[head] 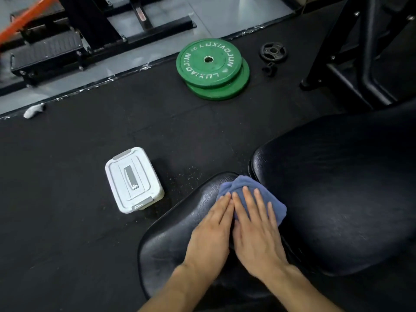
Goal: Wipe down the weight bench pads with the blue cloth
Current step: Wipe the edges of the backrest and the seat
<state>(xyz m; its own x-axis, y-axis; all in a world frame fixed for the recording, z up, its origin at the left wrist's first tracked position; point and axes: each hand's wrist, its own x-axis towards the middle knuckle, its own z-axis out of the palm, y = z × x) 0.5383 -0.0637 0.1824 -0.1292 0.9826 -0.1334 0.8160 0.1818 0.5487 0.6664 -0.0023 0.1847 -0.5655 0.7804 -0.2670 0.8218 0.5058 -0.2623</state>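
Observation:
A crumpled blue cloth (pixel 245 188) lies on the far end of the small black seat pad (pixel 171 235), right at the gap to the large black back pad (pixel 337 188). My left hand (pixel 211 230) rests flat on the seat pad with its fingertips on the cloth's left edge. My right hand (pixel 256 226) lies flat beside it, fingers spread and pressing down on the cloth. Neither hand curls around the cloth. The seat pad's surface shows dull smears near its left edge.
A white lidded plastic box (pixel 132 179) stands on the black rubber floor left of the seat pad. Two stacked green weight plates (pixel 211 64) and a small black plate (pixel 273 51) lie farther off. A black machine frame (pixel 364 52) rises at the right.

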